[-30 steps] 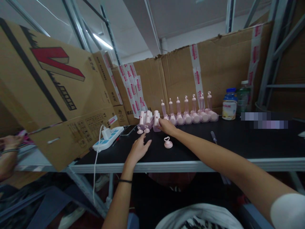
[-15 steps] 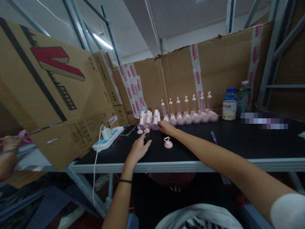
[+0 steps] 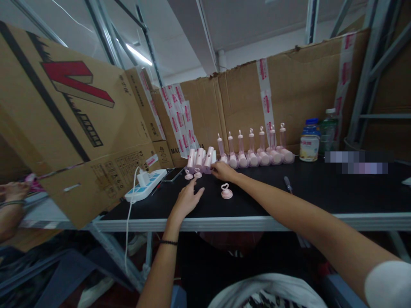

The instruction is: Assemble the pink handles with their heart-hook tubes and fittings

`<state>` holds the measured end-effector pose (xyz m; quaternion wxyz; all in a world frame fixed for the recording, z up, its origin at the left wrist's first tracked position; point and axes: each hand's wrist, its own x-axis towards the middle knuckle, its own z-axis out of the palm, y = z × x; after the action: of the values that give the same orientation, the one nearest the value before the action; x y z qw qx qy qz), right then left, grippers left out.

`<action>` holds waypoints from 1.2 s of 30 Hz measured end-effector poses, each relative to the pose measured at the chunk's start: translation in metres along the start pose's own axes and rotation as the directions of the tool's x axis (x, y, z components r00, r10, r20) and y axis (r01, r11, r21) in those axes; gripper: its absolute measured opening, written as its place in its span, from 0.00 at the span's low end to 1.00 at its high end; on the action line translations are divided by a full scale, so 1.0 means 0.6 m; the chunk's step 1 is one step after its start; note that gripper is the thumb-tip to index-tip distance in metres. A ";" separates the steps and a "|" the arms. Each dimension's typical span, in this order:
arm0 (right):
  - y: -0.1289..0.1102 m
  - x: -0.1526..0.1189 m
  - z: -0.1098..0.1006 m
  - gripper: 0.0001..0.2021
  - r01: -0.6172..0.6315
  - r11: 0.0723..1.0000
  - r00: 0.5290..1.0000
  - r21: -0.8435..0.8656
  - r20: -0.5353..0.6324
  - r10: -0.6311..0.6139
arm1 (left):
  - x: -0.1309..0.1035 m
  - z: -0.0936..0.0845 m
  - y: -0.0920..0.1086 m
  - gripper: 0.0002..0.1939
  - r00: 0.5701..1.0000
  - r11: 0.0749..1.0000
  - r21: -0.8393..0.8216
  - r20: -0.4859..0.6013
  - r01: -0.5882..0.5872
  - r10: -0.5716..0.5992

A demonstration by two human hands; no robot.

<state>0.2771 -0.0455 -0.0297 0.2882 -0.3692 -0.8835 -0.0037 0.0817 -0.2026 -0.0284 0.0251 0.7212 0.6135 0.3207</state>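
Observation:
My right hand (image 3: 223,172) reaches to the back of the table, its fingers closed at the lower end of a pink cylinder (image 3: 209,156), which tilts to the right. Two similar pink cylinders stand just left of it. My left hand (image 3: 186,197) is low over the black tabletop with its fingers apart and nothing in them. Just beyond its fingertips lie two small pink caps (image 3: 198,174) with loops. A larger-looking pink cap (image 3: 226,193) with a heart-shaped loop lies between my forearms.
Several pink bottles with clear tubes and looped tops (image 3: 253,159) line the back. A screwdriver (image 3: 288,184) lies right of my right forearm. A white power strip (image 3: 146,186) and a phone (image 3: 173,175) are at left. A blue-lidded jar (image 3: 309,143) stands before the cardboard wall (image 3: 237,102).
The pink cylinder at my right hand leans slightly more to the right, and that hand has shifted a little left. My left hand stays almost still.

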 end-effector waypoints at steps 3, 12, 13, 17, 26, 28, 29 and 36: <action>0.001 0.001 0.002 0.14 0.025 0.999 1.000 0.022 0.004 -0.025 | 0.001 0.000 -0.001 0.31 1.000 1.000 0.006 0.002 0.000 0.000; -0.005 -0.006 -0.006 0.15 -0.030 0.997 1.000 0.069 -0.002 0.031 | 0.003 0.000 -0.002 0.31 1.000 1.000 0.025 0.019 -0.007 0.007; -0.008 -0.005 -0.013 0.14 -0.042 0.996 0.999 0.077 -0.007 0.043 | 0.003 0.000 -0.002 0.31 1.000 1.000 0.026 0.018 -0.007 0.006; -0.027 0.001 -0.074 0.11 -0.076 0.992 0.995 0.097 -0.055 0.081 | 0.003 -0.001 0.000 0.30 1.000 1.000 0.028 0.012 -0.004 0.003; -0.105 -0.092 -0.306 0.12 0.051 0.948 0.967 0.315 0.222 -0.125 | 0.001 -0.003 0.004 0.30 1.000 1.000 0.020 0.013 0.001 -0.001; -0.128 -0.143 -0.323 0.14 0.049 0.940 0.892 0.339 0.407 -0.194 | 0.001 -0.002 0.002 0.31 1.000 1.000 0.024 0.024 0.007 -0.008; -0.138 -0.168 -0.322 0.15 0.069 0.945 0.862 0.321 0.458 -0.218 | 0.001 -0.001 0.001 0.32 1.000 1.000 0.027 0.029 0.008 -0.009; -0.157 -0.258 -0.241 0.11 0.237 0.958 0.850 0.160 0.444 -0.284 | -0.003 -0.001 0.002 0.32 0.999 0.998 0.058 0.037 -0.007 0.005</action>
<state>0.3753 -0.2464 0.0309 0.0841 -0.2214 -0.9675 0.0891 0.0822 -0.2046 -0.0283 0.0144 0.7293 0.6198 0.2896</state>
